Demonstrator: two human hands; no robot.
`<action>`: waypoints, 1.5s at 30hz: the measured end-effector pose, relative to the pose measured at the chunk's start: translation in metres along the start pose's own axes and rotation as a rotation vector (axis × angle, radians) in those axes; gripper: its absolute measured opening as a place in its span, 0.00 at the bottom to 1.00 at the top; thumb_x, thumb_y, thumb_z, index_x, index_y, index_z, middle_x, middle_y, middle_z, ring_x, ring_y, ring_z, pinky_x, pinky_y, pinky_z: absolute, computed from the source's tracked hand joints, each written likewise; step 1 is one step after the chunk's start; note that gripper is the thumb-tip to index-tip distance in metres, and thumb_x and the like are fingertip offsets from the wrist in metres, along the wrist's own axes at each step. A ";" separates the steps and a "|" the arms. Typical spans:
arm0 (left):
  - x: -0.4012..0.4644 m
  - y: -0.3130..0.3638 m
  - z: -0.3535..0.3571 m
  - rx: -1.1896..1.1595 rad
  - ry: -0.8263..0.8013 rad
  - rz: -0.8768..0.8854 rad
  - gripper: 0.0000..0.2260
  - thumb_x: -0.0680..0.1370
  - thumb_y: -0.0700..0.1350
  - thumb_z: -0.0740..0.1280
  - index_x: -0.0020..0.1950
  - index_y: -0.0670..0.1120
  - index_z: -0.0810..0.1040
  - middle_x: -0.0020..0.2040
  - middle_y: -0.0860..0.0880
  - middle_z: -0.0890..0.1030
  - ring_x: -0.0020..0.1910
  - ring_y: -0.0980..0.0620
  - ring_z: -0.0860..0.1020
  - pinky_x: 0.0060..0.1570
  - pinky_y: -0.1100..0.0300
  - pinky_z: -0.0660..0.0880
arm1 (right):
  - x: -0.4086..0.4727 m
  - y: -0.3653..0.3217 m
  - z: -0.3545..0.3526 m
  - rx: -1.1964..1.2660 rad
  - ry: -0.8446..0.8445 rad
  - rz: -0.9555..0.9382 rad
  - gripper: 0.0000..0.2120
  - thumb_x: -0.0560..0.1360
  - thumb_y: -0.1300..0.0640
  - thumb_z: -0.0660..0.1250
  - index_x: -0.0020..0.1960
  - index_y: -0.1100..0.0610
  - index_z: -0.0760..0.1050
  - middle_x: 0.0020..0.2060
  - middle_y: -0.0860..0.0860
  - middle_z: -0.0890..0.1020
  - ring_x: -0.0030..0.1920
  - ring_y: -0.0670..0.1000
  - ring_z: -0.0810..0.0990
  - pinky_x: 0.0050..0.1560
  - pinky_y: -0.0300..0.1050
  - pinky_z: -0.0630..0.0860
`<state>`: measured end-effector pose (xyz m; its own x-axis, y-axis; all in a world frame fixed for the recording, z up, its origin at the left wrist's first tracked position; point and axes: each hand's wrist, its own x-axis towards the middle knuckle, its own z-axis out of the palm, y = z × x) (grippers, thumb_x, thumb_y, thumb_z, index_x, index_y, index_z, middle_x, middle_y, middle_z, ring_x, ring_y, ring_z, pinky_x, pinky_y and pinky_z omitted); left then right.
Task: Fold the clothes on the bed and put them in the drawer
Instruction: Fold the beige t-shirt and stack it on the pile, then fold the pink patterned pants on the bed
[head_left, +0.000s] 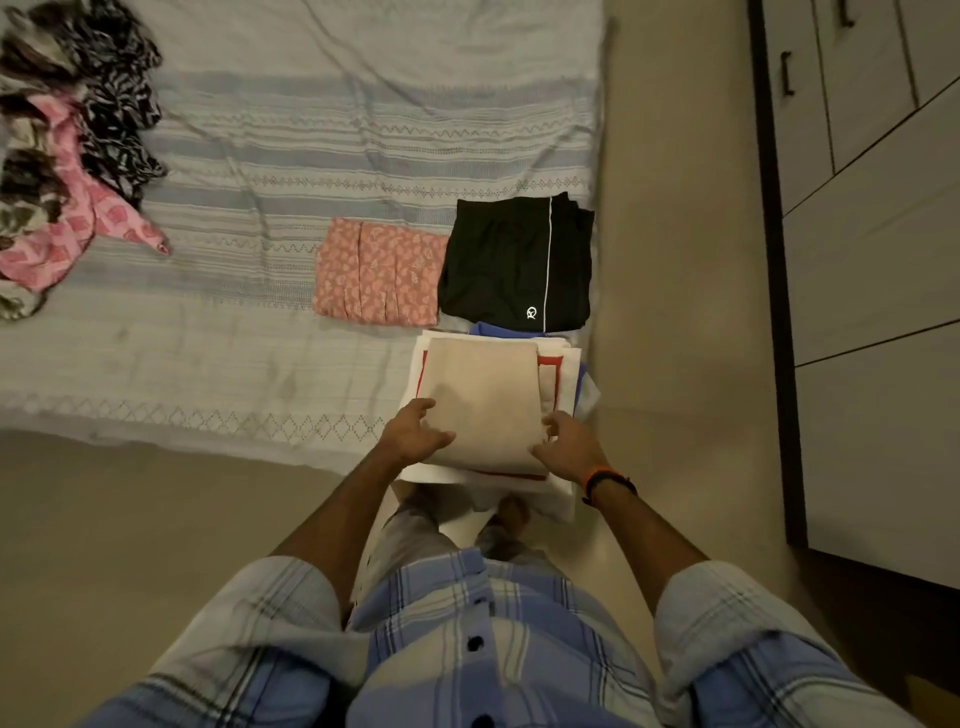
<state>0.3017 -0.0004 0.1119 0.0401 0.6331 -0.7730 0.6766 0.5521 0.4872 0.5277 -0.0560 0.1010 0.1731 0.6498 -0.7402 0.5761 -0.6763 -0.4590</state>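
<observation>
Beige folded cloth (485, 400) tops a stack (563, 374) at the near right corner of the bed (311, 130); white, red-edged and blue layers show beneath it. Stack overhangs the bed edge toward the person, so part seems carried rather than resting; cannot tell how much.

Left hand (415, 431): on the near left corner of the beige cloth, thumb on top, fingers curled round the edge. Right hand (563, 441): at the near right edge, fingers bent onto the fold. Both hands clamp the stack from opposite sides, about level with each other.

Other folded items: pink piece (379, 273) and black piece (514, 262), side by side just beyond the stack. Unfolded heap (72, 140) at far left of the bed.

Key relation: drawers (872, 270) lie to the person's right, across a strip of floor; stack's long axis runs away from the person. Judgement: carry likely swings rightward, right hand leading. Risk: lower layers sliding out.
</observation>
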 end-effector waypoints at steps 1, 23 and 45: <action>-0.002 0.001 0.000 -0.017 0.005 -0.003 0.32 0.75 0.46 0.74 0.76 0.47 0.64 0.74 0.45 0.68 0.70 0.43 0.69 0.64 0.49 0.73 | 0.001 -0.001 0.000 0.011 0.010 -0.014 0.26 0.73 0.55 0.73 0.68 0.57 0.70 0.62 0.55 0.77 0.61 0.55 0.76 0.61 0.47 0.74; -0.016 -0.094 -0.180 -0.271 0.190 0.096 0.26 0.75 0.44 0.73 0.72 0.44 0.68 0.68 0.45 0.74 0.64 0.46 0.75 0.61 0.51 0.75 | -0.011 -0.194 0.104 -0.006 0.143 -0.311 0.17 0.74 0.57 0.73 0.61 0.59 0.76 0.56 0.54 0.82 0.51 0.51 0.80 0.53 0.40 0.73; 0.060 -0.272 -0.564 -0.467 0.459 -0.114 0.18 0.74 0.45 0.75 0.62 0.45 0.76 0.57 0.48 0.80 0.59 0.48 0.78 0.59 0.49 0.77 | 0.091 -0.601 0.338 -0.060 -0.070 -0.522 0.12 0.73 0.59 0.74 0.56 0.58 0.78 0.50 0.52 0.83 0.47 0.48 0.79 0.53 0.40 0.74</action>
<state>-0.2942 0.1932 0.1625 -0.3999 0.6665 -0.6291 0.2643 0.7411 0.6171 -0.0724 0.2926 0.1432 -0.2015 0.8686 -0.4527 0.6165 -0.2467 -0.7477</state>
